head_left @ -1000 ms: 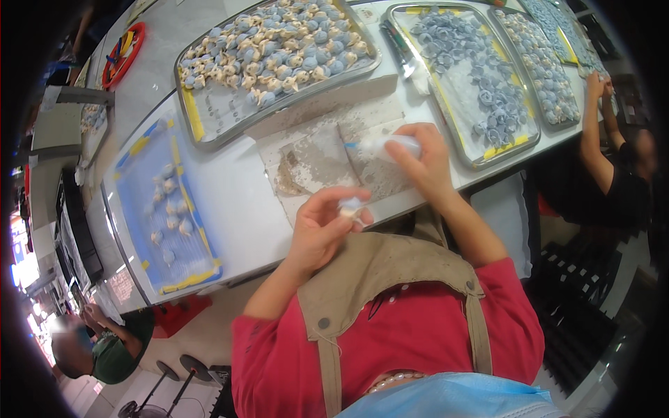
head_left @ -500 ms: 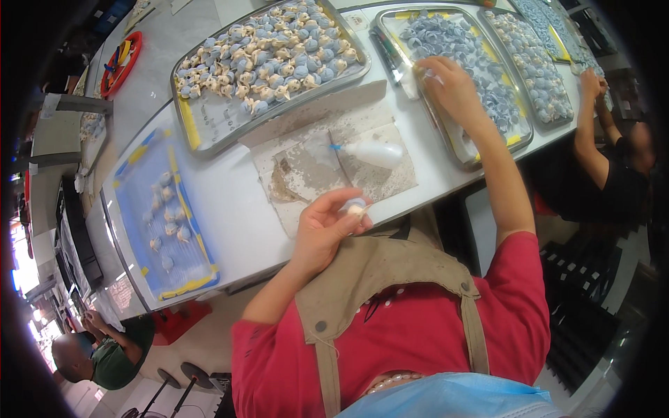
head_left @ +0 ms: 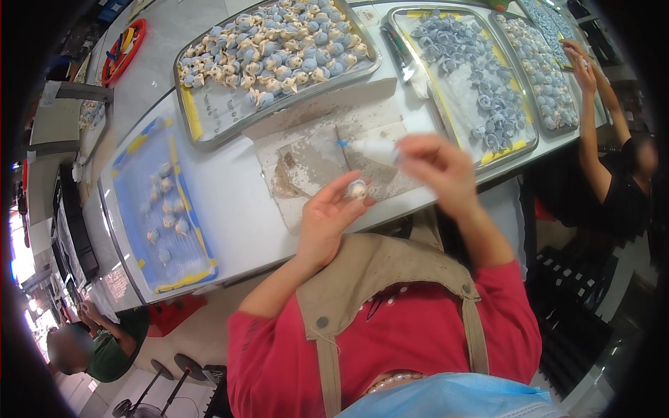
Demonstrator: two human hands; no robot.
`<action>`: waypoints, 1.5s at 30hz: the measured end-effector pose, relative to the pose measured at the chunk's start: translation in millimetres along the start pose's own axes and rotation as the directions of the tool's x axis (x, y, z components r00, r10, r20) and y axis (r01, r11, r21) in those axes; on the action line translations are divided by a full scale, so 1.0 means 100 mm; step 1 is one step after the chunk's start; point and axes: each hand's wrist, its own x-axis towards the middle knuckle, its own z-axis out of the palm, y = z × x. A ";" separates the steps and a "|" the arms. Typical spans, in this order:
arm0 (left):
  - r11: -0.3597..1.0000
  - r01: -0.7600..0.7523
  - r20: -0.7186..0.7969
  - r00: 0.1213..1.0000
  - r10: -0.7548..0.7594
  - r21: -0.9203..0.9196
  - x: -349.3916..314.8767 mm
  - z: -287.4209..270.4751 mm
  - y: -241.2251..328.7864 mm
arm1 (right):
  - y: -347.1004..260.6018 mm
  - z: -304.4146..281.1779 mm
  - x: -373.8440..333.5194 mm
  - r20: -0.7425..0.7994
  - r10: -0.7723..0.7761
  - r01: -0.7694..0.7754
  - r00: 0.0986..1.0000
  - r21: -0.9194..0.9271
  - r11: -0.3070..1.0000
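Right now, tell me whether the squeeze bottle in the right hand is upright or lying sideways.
Sideways. The right hand holds the white squeeze bottle roughly level above the stained paper sheet, its blue tip pointing left.

Craft workshop (trays (head_left: 202, 136) of shells)

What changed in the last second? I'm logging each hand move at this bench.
The right hand reached out to the tray of blue pieces, then came back toward the left hand. The left hand kept holding the small pale piece. The white bottle and trays stayed put.
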 end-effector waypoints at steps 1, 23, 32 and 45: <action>1.000 0.005 -0.001 1.000 -0.005 -0.009 0.01 0.00 0.00 | 0.01 0.09 -0.09 0.096 -0.056 0.055 0.994 0.016 0.998; 0.937 -0.219 0.025 0.975 0.221 0.271 -0.05 0.04 -0.01 | 0.08 0.40 -0.19 0.213 -0.616 0.560 0.758 -0.697 0.448; 0.866 -0.245 0.045 0.967 0.250 0.436 -0.02 0.02 0.04 | 0.07 0.33 -0.10 0.220 -0.477 0.498 0.851 -0.625 0.601; 0.919 -0.306 0.292 0.928 0.231 0.247 -0.01 0.06 0.13 | -0.15 0.22 -0.05 0.328 -0.241 0.349 0.914 -0.325 0.879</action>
